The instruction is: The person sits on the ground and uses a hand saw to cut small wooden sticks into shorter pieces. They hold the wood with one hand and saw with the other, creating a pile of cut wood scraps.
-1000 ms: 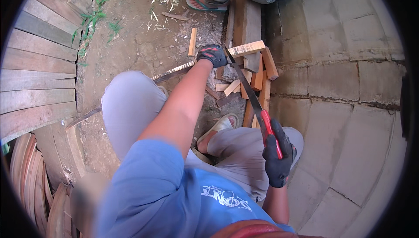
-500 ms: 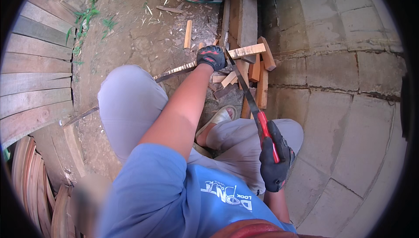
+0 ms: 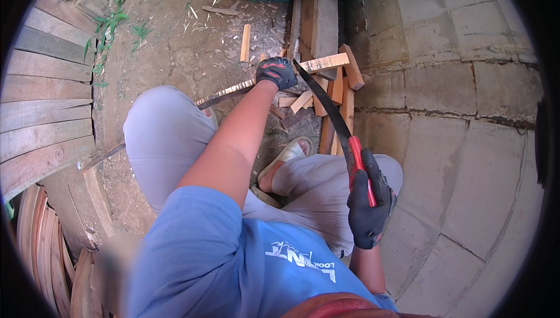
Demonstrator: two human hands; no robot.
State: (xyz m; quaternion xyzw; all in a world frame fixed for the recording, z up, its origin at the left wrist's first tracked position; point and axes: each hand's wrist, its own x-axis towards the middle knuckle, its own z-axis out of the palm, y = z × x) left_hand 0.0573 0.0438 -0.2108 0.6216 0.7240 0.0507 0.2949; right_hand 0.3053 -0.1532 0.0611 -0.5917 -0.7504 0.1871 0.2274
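Sawing a wood strip on bare dirt ground beside a block wall.

Head view: left hand (image 3: 276, 72), gloved, presses closed on the long wood strip (image 3: 274, 77) at upper centre; right hand (image 3: 368, 201) grips the red-handled saw (image 3: 329, 111), blade meeting the strip. Offcuts (image 3: 335, 93) litter the dirt ground (image 3: 175, 44); block wall (image 3: 466, 114) right, planks (image 3: 46, 102) left.

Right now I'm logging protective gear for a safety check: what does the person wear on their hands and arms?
Both hands wear dark, mostly black work gloves; the left hand glove shows grey panels on its back, the right hand glove looks plain black. Blue short sleeves end at the upper arm, so both forearms are bare.
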